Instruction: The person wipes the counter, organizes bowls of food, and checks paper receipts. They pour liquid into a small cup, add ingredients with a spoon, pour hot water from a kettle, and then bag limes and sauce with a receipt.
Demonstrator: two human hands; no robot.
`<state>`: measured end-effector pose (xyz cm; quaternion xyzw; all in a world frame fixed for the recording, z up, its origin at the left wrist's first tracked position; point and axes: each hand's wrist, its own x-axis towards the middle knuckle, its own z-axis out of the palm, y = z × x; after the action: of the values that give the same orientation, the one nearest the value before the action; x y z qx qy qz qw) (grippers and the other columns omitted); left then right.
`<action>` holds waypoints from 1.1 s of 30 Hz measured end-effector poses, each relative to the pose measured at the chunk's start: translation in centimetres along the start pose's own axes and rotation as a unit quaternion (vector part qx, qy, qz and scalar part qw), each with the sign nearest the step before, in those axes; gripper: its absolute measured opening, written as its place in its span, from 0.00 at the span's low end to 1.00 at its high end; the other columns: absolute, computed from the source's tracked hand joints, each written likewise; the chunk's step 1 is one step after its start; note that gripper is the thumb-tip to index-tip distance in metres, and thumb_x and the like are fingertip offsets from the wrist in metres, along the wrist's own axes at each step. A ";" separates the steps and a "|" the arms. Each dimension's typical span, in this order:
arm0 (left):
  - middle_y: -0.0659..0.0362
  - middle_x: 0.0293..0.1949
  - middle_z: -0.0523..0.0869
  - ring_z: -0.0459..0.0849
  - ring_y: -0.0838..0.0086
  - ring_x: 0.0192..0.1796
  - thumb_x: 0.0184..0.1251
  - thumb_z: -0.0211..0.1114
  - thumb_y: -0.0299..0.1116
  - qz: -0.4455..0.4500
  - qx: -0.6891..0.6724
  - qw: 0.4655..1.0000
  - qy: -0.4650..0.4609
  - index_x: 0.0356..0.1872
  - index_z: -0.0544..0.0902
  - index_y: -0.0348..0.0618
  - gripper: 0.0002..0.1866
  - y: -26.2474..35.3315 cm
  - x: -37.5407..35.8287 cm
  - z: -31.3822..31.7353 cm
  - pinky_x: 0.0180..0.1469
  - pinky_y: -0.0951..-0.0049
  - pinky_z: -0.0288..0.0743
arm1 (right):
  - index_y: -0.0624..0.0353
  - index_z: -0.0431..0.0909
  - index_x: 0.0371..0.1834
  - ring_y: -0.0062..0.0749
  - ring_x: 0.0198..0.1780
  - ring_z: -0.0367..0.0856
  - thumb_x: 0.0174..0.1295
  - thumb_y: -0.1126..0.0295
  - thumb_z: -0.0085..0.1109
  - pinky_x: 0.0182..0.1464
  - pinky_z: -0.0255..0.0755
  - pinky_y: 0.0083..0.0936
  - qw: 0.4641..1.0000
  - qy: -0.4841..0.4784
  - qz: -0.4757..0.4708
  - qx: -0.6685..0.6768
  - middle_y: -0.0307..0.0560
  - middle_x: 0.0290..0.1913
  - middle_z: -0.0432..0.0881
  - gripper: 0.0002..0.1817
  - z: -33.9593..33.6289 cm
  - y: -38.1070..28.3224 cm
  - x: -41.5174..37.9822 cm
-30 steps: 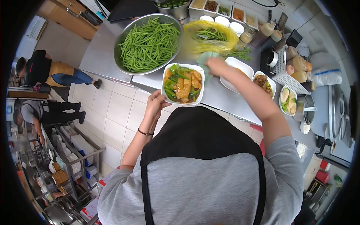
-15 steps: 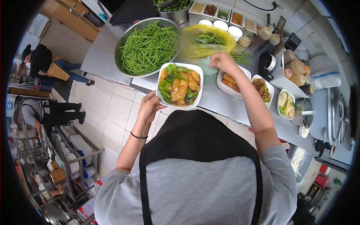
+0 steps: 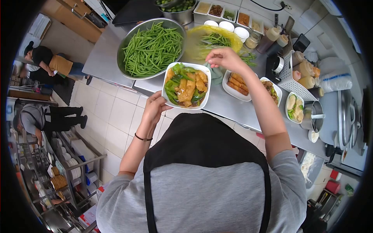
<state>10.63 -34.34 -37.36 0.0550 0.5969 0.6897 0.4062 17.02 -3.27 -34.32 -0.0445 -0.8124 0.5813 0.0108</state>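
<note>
L hand [image 3: 155,105] holds white bowl [image 3: 208,79] by its near L corner, fingers closed on the rim; how far they reach underneath, can't see. Bowl's over the near edge of the counter [image 3: 101,58], approx. level, w/ golden pieces [image 3: 190,88] & green peppers [image 3: 171,90] in brown sauce. R hand [image 3: 224,59] is by the bowl's far R corner, fingers bent, tips bunched tog.; can't tell if they pinch anything. Green cloth [image 3: 218,76] sits just below that hand, btwn bowl & a white dish [image 3: 231,93] of brown rolls [image 3: 237,83]. Further R: meat dish [image 3: 279,95], partly hidden behind R forearm, then small dish [image 3: 290,113] w/ pale pieces & greens, next to metal pot [image 3: 309,124]. Beyond bowl, to L: big metal basin [image 3: 121,54] full of green beans [image 3: 153,50]; yellow plastic bag [image 3: 233,40] w/ more greens to its R. Two co-workers off L, well apart: one in black top [image 3: 42,56], other in grey top [image 3: 29,118].
</note>
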 end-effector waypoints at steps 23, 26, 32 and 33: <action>0.50 0.35 0.80 0.83 0.69 0.33 0.52 0.48 0.21 -0.010 -0.017 1.000 -0.009 0.45 0.71 0.24 0.18 -0.4 1.0 0.1 0.36 0.75 0.81 | 0.57 0.79 0.31 0.41 0.40 0.76 0.43 0.80 0.54 0.40 0.70 0.34 0.856 -0.138 -0.163 -0.471 0.45 0.38 0.74 0.11 1.7 -2.1 0.4; 0.50 0.35 0.80 0.83 0.70 0.33 0.52 0.48 0.21 -0.019 -0.023 0.999 -0.013 0.45 0.71 0.24 0.18 -0.6 1.1 0.1 0.35 0.75 0.81 | 0.57 0.79 0.32 0.41 0.44 0.74 0.42 0.82 0.52 0.43 0.69 0.33 0.876 -0.128 -0.146 -0.442 0.45 0.39 0.73 0.13 1.5 -0.4 0.8; 0.49 0.36 0.80 0.83 0.69 0.33 0.52 0.48 0.20 -0.009 -0.032 0.999 -0.012 0.46 0.70 0.24 0.18 -0.5 1.1 0.2 0.35 0.76 0.81 | 0.57 0.78 0.31 0.39 0.44 0.72 0.40 0.82 0.54 0.44 0.68 0.31 0.872 -0.144 -0.206 -0.420 0.44 0.37 0.72 0.13 0.1 -1.3 -0.1; 0.49 0.36 0.80 0.83 0.69 0.34 0.52 0.48 0.20 -0.004 -0.030 0.999 -0.010 0.46 0.70 0.24 0.18 -0.4 1.1 0.2 0.35 0.76 0.82 | 0.56 0.78 0.31 0.39 0.44 0.71 0.41 0.81 0.54 0.44 0.68 0.30 0.863 -0.176 -0.212 -0.423 0.44 0.36 0.72 0.12 -0.3 -1.8 -0.4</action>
<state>10.25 -33.51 -38.04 0.0475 0.5717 0.7052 0.4166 17.35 -3.60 -32.48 0.2322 -0.9585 0.1630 -0.0294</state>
